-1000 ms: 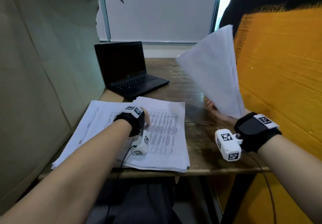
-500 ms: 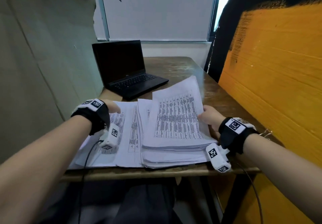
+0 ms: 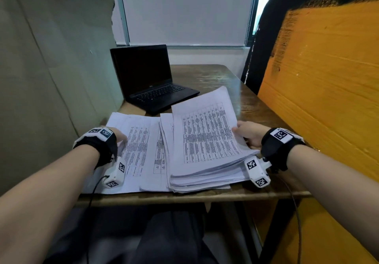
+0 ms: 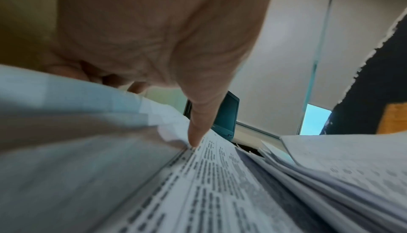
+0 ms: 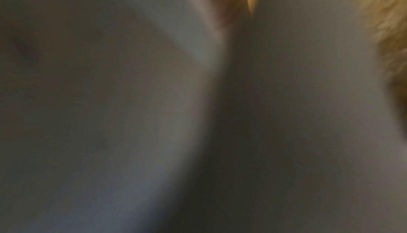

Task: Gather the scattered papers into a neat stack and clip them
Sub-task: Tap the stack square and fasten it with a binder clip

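A thick stack of printed papers [image 3: 205, 140] lies on the wooden table [image 3: 217, 77], skewed to the right. My right hand [image 3: 245, 133] grips its right edge, thumb on the top page. More loose sheets [image 3: 139, 146] lie fanned out to its left, partly under it. My left hand [image 3: 120, 139] sits at their left side. In the left wrist view its thumb [image 4: 196, 139] presses on a printed sheet [image 4: 220, 176], paper bulges up under the palm, and the fingers curl behind it. The right wrist view is a dark blur.
An open black laptop [image 3: 151, 83] stands behind the papers at the left. A cardboard wall [image 3: 51, 79] closes the left side and an orange board [image 3: 328, 99] the right. The papers reach almost to the table's front edge [image 3: 184, 199].
A second ago my right hand held sheets up in the air; they now lie on the right stack. My left hand moved from the middle of the papers to their left side.
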The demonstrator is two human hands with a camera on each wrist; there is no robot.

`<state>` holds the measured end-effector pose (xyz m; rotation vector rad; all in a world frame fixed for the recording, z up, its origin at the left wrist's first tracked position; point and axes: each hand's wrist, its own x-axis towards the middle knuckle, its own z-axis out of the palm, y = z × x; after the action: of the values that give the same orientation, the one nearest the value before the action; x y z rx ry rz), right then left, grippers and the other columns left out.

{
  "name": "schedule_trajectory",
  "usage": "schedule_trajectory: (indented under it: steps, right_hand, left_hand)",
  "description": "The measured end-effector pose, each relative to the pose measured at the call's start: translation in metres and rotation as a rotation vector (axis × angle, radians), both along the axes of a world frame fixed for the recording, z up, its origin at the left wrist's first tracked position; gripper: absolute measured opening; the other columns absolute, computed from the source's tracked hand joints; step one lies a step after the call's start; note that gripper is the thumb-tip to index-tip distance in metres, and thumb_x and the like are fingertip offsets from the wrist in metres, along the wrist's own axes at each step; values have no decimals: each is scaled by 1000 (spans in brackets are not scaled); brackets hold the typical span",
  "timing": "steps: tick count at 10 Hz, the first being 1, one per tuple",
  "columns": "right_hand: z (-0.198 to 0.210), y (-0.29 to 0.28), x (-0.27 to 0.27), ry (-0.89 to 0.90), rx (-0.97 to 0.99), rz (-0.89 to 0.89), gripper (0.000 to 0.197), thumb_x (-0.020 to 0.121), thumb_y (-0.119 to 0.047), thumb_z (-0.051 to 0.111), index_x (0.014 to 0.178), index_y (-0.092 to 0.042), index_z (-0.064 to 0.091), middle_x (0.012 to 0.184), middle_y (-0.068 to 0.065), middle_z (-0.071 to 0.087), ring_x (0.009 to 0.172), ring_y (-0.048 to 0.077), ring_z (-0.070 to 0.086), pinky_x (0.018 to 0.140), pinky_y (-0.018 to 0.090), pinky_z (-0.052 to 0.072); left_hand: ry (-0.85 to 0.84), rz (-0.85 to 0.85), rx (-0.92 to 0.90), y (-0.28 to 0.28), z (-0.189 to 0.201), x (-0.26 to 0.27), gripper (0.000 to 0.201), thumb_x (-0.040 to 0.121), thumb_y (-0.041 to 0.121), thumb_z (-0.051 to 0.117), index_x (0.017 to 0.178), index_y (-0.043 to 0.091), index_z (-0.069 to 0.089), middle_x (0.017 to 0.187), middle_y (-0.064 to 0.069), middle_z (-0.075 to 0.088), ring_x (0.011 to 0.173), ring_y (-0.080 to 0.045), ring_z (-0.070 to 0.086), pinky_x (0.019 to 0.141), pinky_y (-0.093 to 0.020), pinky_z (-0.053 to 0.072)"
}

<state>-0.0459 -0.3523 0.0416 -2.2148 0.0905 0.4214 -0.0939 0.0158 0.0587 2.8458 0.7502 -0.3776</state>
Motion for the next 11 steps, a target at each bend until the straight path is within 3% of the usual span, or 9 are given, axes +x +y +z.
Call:
schedule_trajectory:
  steps: [1,2,3,4,6,7,9,10,11]
  right_hand:
    - [14,-2,-14,-44,-237,89,38,98,-28,54,131,-10,50,130,10,59,118,31,57,101,43,46]
    - [27,1,-25,57,-422,224,32,89,-32,68,99,-5,53,92,9,60,79,24,60,66,28,51]
    - [30,5,-32,220,-470,310,40,84,-24,75,111,-4,53,116,10,57,101,27,59,81,37,56]
    - [26,10,-37,154,-528,342,70,83,-13,75,142,-3,38,144,19,45,126,39,50,97,50,51]
    - [19,8,-36,181,-395,362,81,84,0,70,147,-19,24,144,7,43,121,28,50,98,43,51]
    - [13,2,-35,97,-413,378,91,82,-6,75,150,-21,16,147,3,42,130,28,45,103,44,46]
    - [5,-9,-41,44,-307,358,69,86,-8,71,144,-22,35,132,-3,54,103,14,54,61,12,48]
    - [4,-20,-34,93,-171,250,33,96,-4,53,128,-12,51,111,4,62,81,13,62,58,17,54]
    - [9,-32,-33,123,132,-51,33,105,-22,38,122,4,47,102,21,58,78,26,61,65,34,54]
  left_hand:
    - [-32,1,-24,15,-8,12,49,92,22,60,129,-7,51,138,-21,51,129,-30,47,104,-32,36]
    - [-119,-9,-57,14,1,13,47,82,16,72,120,-7,58,127,-23,58,118,-33,55,96,-35,43]
    - [-195,-106,-62,-7,22,11,15,87,9,65,94,-3,60,117,-24,59,108,-33,57,93,-38,44]
    - [-455,-232,-1,-30,59,19,23,92,7,53,107,-9,58,120,-31,58,111,-42,57,93,-46,44]
    - [-1174,-299,22,-76,165,1,25,89,9,45,110,2,55,114,-30,57,106,-46,57,85,-49,47]
    - [-1356,-298,-138,-80,186,6,30,85,21,54,108,4,62,111,-23,63,103,-35,62,80,-42,47]
    - [-969,-169,-697,-92,91,36,48,75,18,73,117,0,59,113,-14,64,105,-26,62,88,-34,50]
    - [-710,-81,-771,-100,26,45,29,84,8,67,108,-7,61,101,-11,65,90,-22,60,72,-28,45]
    - [-424,-13,-705,-96,-8,49,40,85,11,67,116,-9,54,114,-17,63,107,-27,59,78,-32,51]
